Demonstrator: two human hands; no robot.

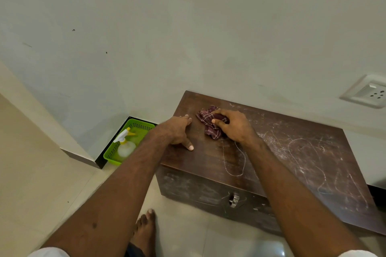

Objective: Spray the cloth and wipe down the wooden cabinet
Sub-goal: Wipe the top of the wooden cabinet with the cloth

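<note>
I'm wiping: right hand (234,125) fingers bunch the cloth (211,125) on the cabinet (292,152); left hand (177,131) splayed flat beside it. Next, sweep toward the scratches.

The bunched maroon checked cloth (211,124) is partly covered by the right hand (234,126), so its full spread cannot be told. The dark scratched wooden cabinet (292,152) runs off the right edge, its far corner cut away. The left forearm hides the near wall of the green perforated plastic basket (133,126). The white spray bottle with yellow trigger (125,144) is too blurred for any label. The white wall socket (367,92) is clipped at the right edge.
</note>
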